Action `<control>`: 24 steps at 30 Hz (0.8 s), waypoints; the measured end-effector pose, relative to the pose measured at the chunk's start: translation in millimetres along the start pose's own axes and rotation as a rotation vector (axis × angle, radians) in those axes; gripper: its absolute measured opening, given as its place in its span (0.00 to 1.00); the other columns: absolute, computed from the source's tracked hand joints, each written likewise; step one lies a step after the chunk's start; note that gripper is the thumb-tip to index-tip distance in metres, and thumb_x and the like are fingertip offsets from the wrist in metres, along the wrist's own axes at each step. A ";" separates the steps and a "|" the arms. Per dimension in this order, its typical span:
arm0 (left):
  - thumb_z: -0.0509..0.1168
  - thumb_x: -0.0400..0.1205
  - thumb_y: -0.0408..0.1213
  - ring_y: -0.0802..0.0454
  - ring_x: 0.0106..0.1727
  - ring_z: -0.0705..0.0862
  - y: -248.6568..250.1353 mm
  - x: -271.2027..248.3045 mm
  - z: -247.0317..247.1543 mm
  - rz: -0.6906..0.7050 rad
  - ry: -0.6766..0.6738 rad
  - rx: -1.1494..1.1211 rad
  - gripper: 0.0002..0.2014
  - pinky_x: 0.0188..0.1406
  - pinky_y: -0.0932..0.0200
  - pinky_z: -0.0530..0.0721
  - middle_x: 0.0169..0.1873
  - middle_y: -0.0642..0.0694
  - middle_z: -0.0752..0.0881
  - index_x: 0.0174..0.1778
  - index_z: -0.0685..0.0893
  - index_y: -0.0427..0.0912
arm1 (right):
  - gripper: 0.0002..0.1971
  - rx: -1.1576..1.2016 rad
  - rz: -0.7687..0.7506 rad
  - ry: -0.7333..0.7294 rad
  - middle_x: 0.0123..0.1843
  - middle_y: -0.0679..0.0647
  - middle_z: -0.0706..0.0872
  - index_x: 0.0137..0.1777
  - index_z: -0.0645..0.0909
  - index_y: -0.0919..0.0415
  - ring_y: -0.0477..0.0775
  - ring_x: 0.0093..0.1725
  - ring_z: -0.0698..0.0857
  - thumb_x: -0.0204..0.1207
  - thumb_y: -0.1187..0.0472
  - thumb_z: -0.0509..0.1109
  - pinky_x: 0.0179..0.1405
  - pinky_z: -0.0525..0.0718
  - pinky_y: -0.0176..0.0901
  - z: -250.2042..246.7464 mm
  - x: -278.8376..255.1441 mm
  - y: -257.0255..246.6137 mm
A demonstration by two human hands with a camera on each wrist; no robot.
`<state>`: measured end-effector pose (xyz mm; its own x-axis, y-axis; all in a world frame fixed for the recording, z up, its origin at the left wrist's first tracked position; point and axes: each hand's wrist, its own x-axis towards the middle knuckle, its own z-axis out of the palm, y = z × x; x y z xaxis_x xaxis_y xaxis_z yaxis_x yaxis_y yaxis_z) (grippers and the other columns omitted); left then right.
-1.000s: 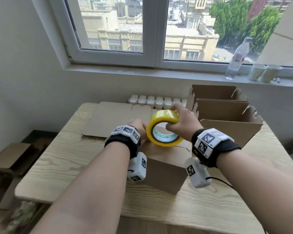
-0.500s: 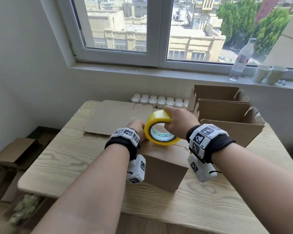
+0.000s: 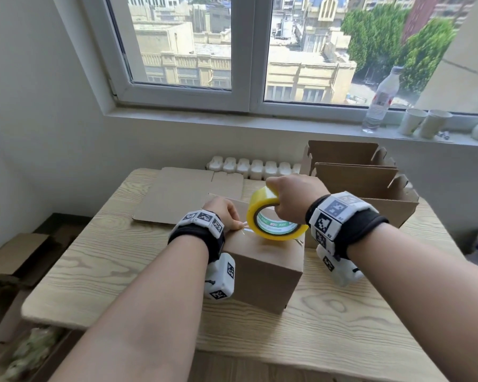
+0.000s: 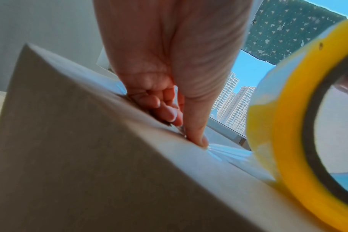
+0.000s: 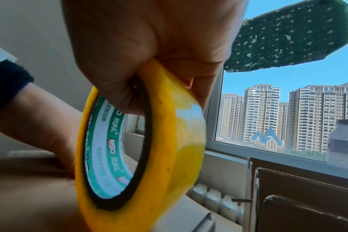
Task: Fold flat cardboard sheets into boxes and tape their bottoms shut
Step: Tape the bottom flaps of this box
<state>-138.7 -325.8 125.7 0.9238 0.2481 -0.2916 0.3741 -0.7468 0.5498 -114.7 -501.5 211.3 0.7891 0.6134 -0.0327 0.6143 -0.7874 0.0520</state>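
So there's a wooden table (image 3: 116, 274) with a folded box (image 3: 262, 268) sitting bottom-up in the middle, flat sheets (image 3: 182, 194) lying behind it. The right hand (image 3: 293, 199) is wrapped round the yellow tape roll (image 3: 273, 216), which stands on edge on the box top. The left hand (image 3: 224, 213) has its fingers curled, thumb (image 4: 197, 135) pinning the clear tape end (image 4: 228, 153) to the cardboard.

Tip imo: keep that thumb pressed hard and run the roll straight along the seam, strip taut, no wrinkles.

Versus half a second ago, the roll sits a bit further right, so a short stretch of tape is now pulled out.
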 end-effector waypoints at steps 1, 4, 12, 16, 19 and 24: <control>0.77 0.74 0.43 0.53 0.46 0.84 0.2 -0.6 -0.2 -0.001 0.002 0.006 0.07 0.45 0.60 0.79 0.39 0.52 0.85 0.38 0.86 0.46 | 0.07 -0.029 -0.004 -0.010 0.32 0.44 0.69 0.42 0.67 0.51 0.55 0.39 0.74 0.73 0.62 0.63 0.38 0.71 0.44 -1.7 -1.6 1.1; 0.77 0.74 0.44 0.53 0.48 0.84 0.6 -1.1 -0.2 -0.008 0.006 0.023 0.08 0.46 0.60 0.79 0.43 0.50 0.87 0.41 0.86 0.46 | 0.05 -0.101 0.003 -0.045 0.33 0.44 0.69 0.43 0.70 0.51 0.54 0.40 0.75 0.73 0.62 0.62 0.39 0.71 0.44 -7.4 -8.7 6.9; 0.75 0.75 0.45 0.55 0.44 0.82 2.2 -1.4 -0.5 -0.015 0.004 0.046 0.09 0.44 0.60 0.76 0.40 0.52 0.85 0.34 0.83 0.50 | 0.05 -0.164 0.010 -0.062 0.33 0.44 0.70 0.43 0.71 0.51 0.53 0.40 0.75 0.73 0.63 0.62 0.39 0.73 0.45 -11.7 -24.5 16.7; 0.70 0.78 0.50 0.53 0.40 0.80 5.8 -3.2 -0.7 0.002 -0.046 0.048 0.13 0.43 0.60 0.78 0.36 0.50 0.84 0.31 0.80 0.49 | 0.05 -0.194 0.015 -0.073 0.34 0.44 0.71 0.44 0.72 0.52 0.53 0.40 0.76 0.73 0.63 0.62 0.38 0.73 0.44 -11.6 -28.1 19.8; 0.69 0.79 0.50 0.56 0.41 0.80 8.4 -6.0 0.7 0.025 -0.020 0.132 0.13 0.40 0.62 0.77 0.40 0.49 0.86 0.32 0.80 0.49 | 0.04 -0.240 0.009 -0.080 0.33 0.45 0.71 0.44 0.72 0.51 0.54 0.39 0.76 0.73 0.61 0.64 0.38 0.73 0.44 -10.9 -30.2 25.7; 0.70 0.79 0.50 0.56 0.41 0.80 11.4 -7.3 1.3 0.030 -0.014 0.178 0.14 0.36 0.61 0.74 0.40 0.50 0.85 0.31 0.78 0.49 | 0.04 -0.311 0.008 -0.115 0.41 0.46 0.80 0.45 0.74 0.48 0.53 0.39 0.77 0.75 0.53 0.67 0.37 0.72 0.43 1.9 -40.5 44.1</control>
<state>-141.4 -336.9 133.1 0.9325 0.2164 -0.2891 0.3251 -0.8515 0.4113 -119.6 -561.2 213.0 0.8002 0.5824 -0.1431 0.5909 -0.7247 0.3545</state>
